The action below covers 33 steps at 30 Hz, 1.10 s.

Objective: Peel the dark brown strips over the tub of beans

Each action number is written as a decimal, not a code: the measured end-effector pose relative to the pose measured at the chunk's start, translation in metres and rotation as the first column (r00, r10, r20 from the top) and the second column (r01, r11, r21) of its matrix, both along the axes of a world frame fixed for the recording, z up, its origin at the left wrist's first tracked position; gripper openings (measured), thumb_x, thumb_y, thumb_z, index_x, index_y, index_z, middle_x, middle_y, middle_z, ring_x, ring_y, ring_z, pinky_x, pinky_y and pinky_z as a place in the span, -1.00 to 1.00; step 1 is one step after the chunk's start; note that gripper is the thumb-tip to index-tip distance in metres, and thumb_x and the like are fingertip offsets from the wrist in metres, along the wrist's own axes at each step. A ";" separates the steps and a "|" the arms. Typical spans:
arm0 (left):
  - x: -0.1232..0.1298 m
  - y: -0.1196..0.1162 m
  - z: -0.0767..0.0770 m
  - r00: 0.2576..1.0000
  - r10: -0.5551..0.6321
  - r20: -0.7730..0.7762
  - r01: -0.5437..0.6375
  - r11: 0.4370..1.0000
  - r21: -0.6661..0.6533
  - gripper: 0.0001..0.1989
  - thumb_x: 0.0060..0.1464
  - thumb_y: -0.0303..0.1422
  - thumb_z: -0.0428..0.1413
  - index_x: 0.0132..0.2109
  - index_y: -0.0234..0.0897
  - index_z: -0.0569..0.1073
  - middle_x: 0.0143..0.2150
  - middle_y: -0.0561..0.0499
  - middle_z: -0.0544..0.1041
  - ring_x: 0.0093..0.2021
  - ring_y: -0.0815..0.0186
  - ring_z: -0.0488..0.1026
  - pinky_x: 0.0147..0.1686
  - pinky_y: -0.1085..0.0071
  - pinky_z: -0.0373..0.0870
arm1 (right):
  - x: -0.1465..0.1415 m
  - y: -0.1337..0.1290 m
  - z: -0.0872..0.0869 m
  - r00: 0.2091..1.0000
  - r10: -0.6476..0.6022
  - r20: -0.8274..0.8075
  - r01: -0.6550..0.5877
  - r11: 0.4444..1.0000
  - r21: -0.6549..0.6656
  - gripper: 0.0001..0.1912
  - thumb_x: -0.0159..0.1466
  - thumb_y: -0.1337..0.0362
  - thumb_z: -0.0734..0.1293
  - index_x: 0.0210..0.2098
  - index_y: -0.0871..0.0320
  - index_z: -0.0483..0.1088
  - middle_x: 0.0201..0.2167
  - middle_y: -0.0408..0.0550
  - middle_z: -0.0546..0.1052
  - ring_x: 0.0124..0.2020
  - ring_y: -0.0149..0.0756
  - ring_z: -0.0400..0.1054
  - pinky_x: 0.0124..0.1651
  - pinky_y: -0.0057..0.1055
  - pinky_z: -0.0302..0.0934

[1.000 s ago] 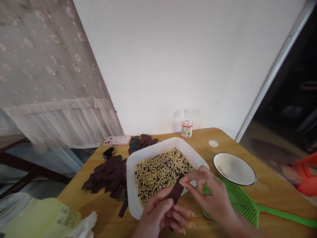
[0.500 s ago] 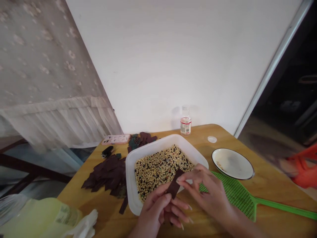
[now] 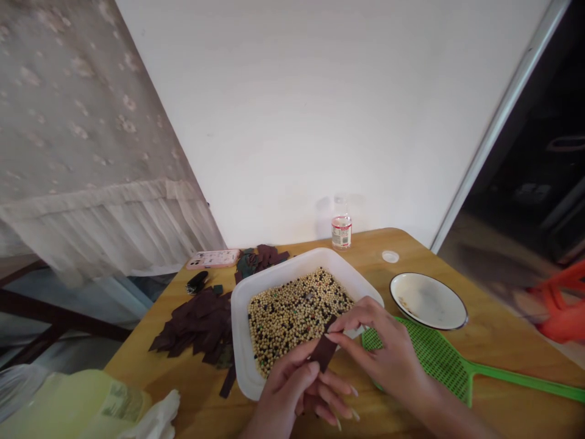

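Between my two hands is a dark brown strip (image 3: 323,352), flat and narrow, held at a slant over the near edge of a white plastic tub (image 3: 242,305). My left hand (image 3: 301,387) pinches its lower end between thumb and forefinger, the other fingers curled loosely below. My right hand (image 3: 381,341) grips the upper end with thumb and index fingertip. Pale and black beads (image 3: 292,317), with a few coloured ones, cover the tub's bottom. Left of the tub lies a heap of similar dark brown pieces (image 3: 201,323).
A green fly swatter (image 3: 434,353) lies at right, partly behind my right hand. Beyond it are a white dark-rimmed dish (image 3: 429,300), a small cap (image 3: 390,256) and a clear bottle (image 3: 342,231). A phone (image 3: 212,258) and a black clip-like object (image 3: 197,282) lie back left; a yellowish jug (image 3: 82,399) stands front left.
Both hands keep their pinch on the strip. My right hand has shifted very slightly, and the whole view has moved a little.
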<state>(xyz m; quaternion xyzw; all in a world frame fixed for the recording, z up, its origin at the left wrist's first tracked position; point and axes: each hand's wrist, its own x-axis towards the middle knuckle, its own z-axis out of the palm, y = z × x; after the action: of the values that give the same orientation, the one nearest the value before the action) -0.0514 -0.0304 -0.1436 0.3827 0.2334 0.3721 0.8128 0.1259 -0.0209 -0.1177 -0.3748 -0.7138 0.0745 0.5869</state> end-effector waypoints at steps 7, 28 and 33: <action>-0.001 0.001 -0.001 1.000 -0.004 -0.005 0.004 1.000 -0.001 -0.65 0.08 -0.19 0.20 -0.04 -0.30 0.49 -0.36 -0.11 0.68 -0.44 0.28 0.63 -0.55 0.59 0.46 | 0.002 0.000 -0.001 1.000 0.019 -0.001 -0.019 1.000 -0.013 -0.85 0.16 0.39 0.42 -0.31 0.05 0.40 -0.46 -0.20 0.53 -0.42 -0.36 0.44 -0.39 -0.45 0.38; -0.002 0.001 -0.005 1.000 0.002 -0.002 -0.002 1.000 0.027 -0.64 0.10 -0.19 0.18 -0.03 -0.31 0.49 -0.35 -0.12 0.67 -0.44 0.27 0.63 -0.54 0.58 0.44 | 0.001 -0.002 -0.004 0.998 0.066 -0.021 -0.067 0.995 -0.074 -0.84 0.17 0.40 0.40 -0.29 0.04 0.39 -0.45 -0.19 0.53 -0.39 -0.36 0.46 -0.38 -0.44 0.39; -0.001 0.002 -0.006 1.000 0.000 0.013 0.000 1.000 0.017 -0.65 0.09 -0.18 0.18 -0.04 -0.29 0.49 -0.35 -0.11 0.68 -0.44 0.26 0.63 -0.54 0.59 0.46 | 0.002 -0.001 -0.003 0.998 0.061 -0.017 -0.062 0.996 -0.068 -0.84 0.16 0.42 0.39 -0.29 0.04 0.40 -0.44 -0.18 0.54 -0.39 -0.35 0.46 -0.36 -0.43 0.40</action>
<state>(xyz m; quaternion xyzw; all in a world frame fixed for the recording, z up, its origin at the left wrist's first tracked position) -0.0525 -0.0284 -0.1496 0.3870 0.2249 0.3768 0.8110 0.1275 -0.0215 -0.1211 -0.3721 -0.7176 0.1199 0.5764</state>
